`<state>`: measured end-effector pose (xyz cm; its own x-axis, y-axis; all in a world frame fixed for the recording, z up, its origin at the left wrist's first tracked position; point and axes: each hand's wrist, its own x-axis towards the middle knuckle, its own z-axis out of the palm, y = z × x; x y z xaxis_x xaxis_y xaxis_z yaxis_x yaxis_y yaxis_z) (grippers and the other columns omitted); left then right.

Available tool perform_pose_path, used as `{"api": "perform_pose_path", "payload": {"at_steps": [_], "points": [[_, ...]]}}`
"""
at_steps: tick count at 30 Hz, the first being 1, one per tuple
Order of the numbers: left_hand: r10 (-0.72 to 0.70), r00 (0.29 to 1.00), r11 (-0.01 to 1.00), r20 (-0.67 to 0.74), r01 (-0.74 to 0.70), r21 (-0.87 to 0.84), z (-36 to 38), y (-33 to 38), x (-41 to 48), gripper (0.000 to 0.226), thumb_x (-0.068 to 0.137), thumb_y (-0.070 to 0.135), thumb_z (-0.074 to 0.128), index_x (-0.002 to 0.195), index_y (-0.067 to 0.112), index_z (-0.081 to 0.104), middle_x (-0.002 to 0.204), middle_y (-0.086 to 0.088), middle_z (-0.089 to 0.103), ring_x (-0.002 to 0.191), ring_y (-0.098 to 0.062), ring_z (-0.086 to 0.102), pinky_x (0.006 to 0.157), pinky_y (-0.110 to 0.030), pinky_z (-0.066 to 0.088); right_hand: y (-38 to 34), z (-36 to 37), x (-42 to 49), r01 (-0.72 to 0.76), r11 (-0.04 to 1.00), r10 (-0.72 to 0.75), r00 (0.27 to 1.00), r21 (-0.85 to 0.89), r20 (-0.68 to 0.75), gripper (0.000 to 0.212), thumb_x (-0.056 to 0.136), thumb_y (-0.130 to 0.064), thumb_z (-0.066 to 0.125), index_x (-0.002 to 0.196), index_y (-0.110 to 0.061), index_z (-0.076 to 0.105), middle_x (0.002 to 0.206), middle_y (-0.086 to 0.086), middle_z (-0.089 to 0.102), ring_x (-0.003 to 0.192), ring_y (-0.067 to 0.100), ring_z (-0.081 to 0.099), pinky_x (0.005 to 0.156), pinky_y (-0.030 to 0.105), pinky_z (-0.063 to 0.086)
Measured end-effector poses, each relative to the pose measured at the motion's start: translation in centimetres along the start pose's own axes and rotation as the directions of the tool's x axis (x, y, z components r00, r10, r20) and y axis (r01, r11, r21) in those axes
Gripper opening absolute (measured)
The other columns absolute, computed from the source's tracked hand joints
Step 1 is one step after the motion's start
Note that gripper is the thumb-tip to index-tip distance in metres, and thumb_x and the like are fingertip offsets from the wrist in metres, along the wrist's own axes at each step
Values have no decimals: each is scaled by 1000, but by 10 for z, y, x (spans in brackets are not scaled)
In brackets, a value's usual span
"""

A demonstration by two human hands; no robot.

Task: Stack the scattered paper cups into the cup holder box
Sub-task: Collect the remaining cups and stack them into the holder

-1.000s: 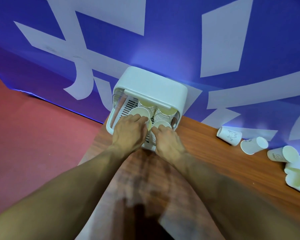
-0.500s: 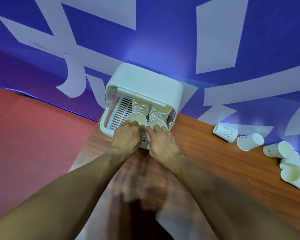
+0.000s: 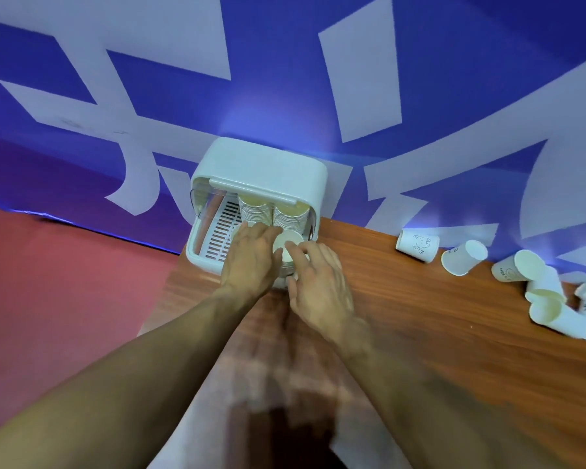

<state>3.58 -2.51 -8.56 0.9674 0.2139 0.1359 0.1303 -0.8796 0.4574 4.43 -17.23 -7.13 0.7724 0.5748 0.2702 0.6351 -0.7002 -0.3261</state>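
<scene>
The white cup holder box (image 3: 261, 164) stands at the table's back left corner with its front open. Two stacks of paper cups (image 3: 255, 211) fill its back row. My left hand (image 3: 251, 257) lies over the front left stack, fingers curled round it, so that only a bit of rim shows. A front right stack (image 3: 289, 243) stands beside it. My right hand (image 3: 322, 289) sits just in front of that stack, fingers relaxed, with the fingertips touching its rim. Several scattered cups lie on their sides at the right, the nearest being a printed cup (image 3: 418, 247).
The wooden table (image 3: 420, 326) runs to the right, with the loose cups (image 3: 542, 296) bunched at its far right edge. A blue and white banner (image 3: 352, 79) hangs right behind the box. Red floor (image 3: 65, 282) lies left of the table.
My right hand has loosened and drawn back a little from the front right stack. My left hand stays on the front left stack. The view has shifted slightly.
</scene>
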Motion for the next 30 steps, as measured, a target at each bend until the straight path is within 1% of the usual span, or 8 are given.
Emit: {"api": "perform_pose_path", "payload": {"at_steps": [5,9,13,17,20,24,27,30], "points": [[107,994,991,-1,-107,-84,26,66,-24,25,85,23,61,109,21,66,100,-3,64,90,-30,58,76,-39,48,27,-30,-47,-206,978,208,976,33,-64,53,73,-13,59,125,-16,55,106,2,54,90,25,50,82,39,45],[216,970,970,111,-200,-140,62,128,-37,30,83,23,60,113,23,65,104,-1,64,93,-26,60,80,-37,50,79,-63,-101,-404,913,408,904,57,-127,54,76,-18,65,128,-15,54,109,4,55,96,26,51,85,41,48],[219,934,968,283,-170,-185,111,198,-53,31,87,29,61,117,28,64,113,4,63,99,-20,64,83,-37,52,144,-97,-175,-624,781,622,770,36,-141,54,76,-19,69,128,-13,54,116,7,56,103,28,52,92,39,45],[297,848,950,439,-216,-227,161,274,-70,32,86,31,62,118,27,62,121,2,61,102,-22,64,86,-41,52,211,-127,-244,-789,611,787,597,64,-157,51,75,-19,68,124,-11,57,114,11,55,99,33,52,90,42,45],[339,794,938,505,-246,-242,197,330,-76,35,85,31,65,119,23,63,121,-1,63,101,-25,65,87,-40,52,257,-147,-283,-851,514,853,494,107,-169,49,76,-17,68,124,-12,57,112,10,54,100,31,51,88,41,46],[359,746,930,560,-234,-285,239,399,-74,35,86,30,68,120,24,64,120,0,65,101,-22,64,93,-36,50,322,-165,-320,-894,415,906,391,169,-162,53,79,-18,67,130,-14,54,124,9,51,109,29,49,90,38,46],[345,746,928,569,-179,-327,269,444,-65,31,87,31,68,118,28,67,117,5,68,99,-12,65,94,-28,50,373,-176,-339,-910,373,923,344,183,-172,53,80,-18,67,131,-13,54,125,10,50,112,32,48,93,42,45],[302,743,929,597,-90,-358,297,476,-55,26,88,35,69,113,36,68,117,10,63,85,5,62,83,-11,48,424,-186,-349,-923,345,935,320,170,-154,54,80,-15,66,132,-13,53,125,9,50,114,32,46,95,43,43]]}}
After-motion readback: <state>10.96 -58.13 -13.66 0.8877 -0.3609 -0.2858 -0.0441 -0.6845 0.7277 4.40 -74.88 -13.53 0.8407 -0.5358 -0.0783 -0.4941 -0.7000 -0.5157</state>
